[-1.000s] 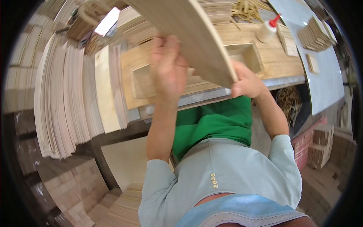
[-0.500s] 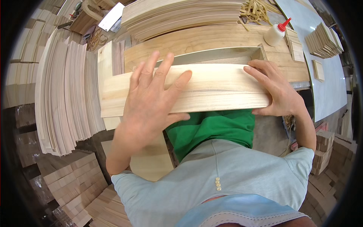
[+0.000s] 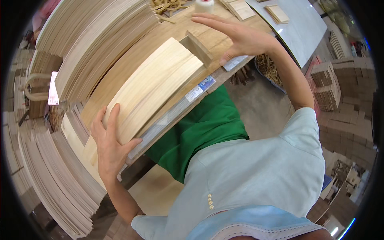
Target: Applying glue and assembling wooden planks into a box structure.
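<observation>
A pale wooden board [image 3: 156,80] lies over a shallow wooden box frame, most of which it hides. The frame's end piece [image 3: 199,49] stands out past the board's right end. My left hand [image 3: 110,138] spans the board's left end, fingertips toward the far side and thumb at the near edge. Beyond the frame's end, my right hand [image 3: 244,38] is open with nothing in it. Its fingers stretch toward a white bottle [image 3: 204,5], cut off by the picture's top, and its thumb points down close to the bench's front edge.
Tall stacks of thin wooden strips [image 3: 108,38] stand behind the wooden work surface [image 3: 184,26], with more strips [image 3: 56,180] at the left. Yellowish bands [image 3: 170,5] lie at the back. Small panels [image 3: 277,14] rest on a grey table to the right. Wooden blocks [image 3: 326,86] are stacked on the right.
The view has turned, so the bench now slants. The board has come down over the frame. My right hand has let go of its right end and opened; my left hand has shifted to its left end.
</observation>
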Demonstrator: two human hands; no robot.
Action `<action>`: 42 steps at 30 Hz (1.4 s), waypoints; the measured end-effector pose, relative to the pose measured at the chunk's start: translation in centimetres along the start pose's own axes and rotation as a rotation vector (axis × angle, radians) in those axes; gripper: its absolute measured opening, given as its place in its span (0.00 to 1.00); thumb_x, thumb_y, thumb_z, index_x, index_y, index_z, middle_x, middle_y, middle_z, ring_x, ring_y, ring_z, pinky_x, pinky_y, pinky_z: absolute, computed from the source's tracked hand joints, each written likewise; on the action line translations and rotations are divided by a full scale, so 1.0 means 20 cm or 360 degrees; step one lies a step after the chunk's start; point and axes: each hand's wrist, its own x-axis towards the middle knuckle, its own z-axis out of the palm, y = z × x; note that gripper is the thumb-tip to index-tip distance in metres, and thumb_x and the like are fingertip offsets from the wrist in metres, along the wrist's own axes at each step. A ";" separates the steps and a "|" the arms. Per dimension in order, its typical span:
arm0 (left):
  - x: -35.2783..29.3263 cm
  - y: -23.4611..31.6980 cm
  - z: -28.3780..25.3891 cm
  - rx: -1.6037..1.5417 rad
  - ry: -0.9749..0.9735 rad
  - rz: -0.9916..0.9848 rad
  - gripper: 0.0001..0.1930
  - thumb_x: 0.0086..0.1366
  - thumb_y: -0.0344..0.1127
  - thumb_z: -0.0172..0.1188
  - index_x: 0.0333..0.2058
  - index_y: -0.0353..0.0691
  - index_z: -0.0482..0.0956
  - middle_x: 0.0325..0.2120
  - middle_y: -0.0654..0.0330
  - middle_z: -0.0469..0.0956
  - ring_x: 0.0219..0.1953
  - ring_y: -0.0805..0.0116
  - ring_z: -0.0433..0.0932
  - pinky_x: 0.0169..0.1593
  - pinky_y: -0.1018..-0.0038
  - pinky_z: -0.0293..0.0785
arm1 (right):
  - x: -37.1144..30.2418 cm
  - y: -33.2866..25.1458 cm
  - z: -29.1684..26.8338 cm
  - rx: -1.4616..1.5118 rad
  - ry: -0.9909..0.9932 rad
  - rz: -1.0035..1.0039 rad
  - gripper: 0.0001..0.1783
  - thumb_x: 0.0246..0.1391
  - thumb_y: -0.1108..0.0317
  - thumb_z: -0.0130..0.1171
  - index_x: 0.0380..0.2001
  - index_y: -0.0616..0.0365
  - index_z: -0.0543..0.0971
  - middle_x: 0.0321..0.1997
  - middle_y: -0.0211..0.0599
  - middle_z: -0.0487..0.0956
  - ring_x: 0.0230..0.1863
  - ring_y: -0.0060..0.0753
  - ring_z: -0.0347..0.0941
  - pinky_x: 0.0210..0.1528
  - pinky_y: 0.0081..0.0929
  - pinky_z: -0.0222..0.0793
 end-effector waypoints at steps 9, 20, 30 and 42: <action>0.15 0.08 0.09 0.0008 -0.0015 0.0031 0.50 0.36 0.30 0.75 0.63 0.50 0.63 0.61 0.49 0.56 0.63 0.49 0.55 0.65 0.60 0.55 | 0.01 0.10 0.11 0.0316 -0.0165 0.0186 0.62 0.30 0.67 0.72 0.70 0.47 0.48 0.74 0.34 0.47 0.74 0.38 0.42 0.73 0.39 0.45; 0.18 0.04 0.14 -0.0032 0.0023 0.0084 0.49 0.34 0.29 0.75 0.61 0.49 0.65 0.60 0.48 0.57 0.61 0.47 0.56 0.64 0.58 0.56 | 0.04 0.08 0.14 0.0316 -0.0265 0.0196 0.61 0.31 0.74 0.69 0.70 0.38 0.49 0.75 0.31 0.44 0.73 0.38 0.46 0.66 0.41 0.59; 0.16 0.05 0.15 -0.0022 0.0010 0.0076 0.50 0.35 0.30 0.75 0.62 0.50 0.64 0.60 0.49 0.58 0.63 0.49 0.56 0.65 0.60 0.56 | 0.04 0.05 0.14 0.0408 -0.0330 0.0236 0.60 0.32 0.79 0.66 0.70 0.39 0.50 0.75 0.31 0.46 0.70 0.37 0.50 0.62 0.37 0.63; -0.09 -0.39 -0.15 -0.0017 0.0110 0.0059 0.55 0.35 0.36 0.77 0.65 0.52 0.57 0.67 0.47 0.49 0.68 0.47 0.49 0.68 0.58 0.49 | 0.08 0.03 0.11 0.0458 -0.0257 0.0333 0.60 0.22 0.72 0.70 0.67 0.42 0.59 0.73 0.25 0.52 0.66 0.37 0.58 0.62 0.35 0.61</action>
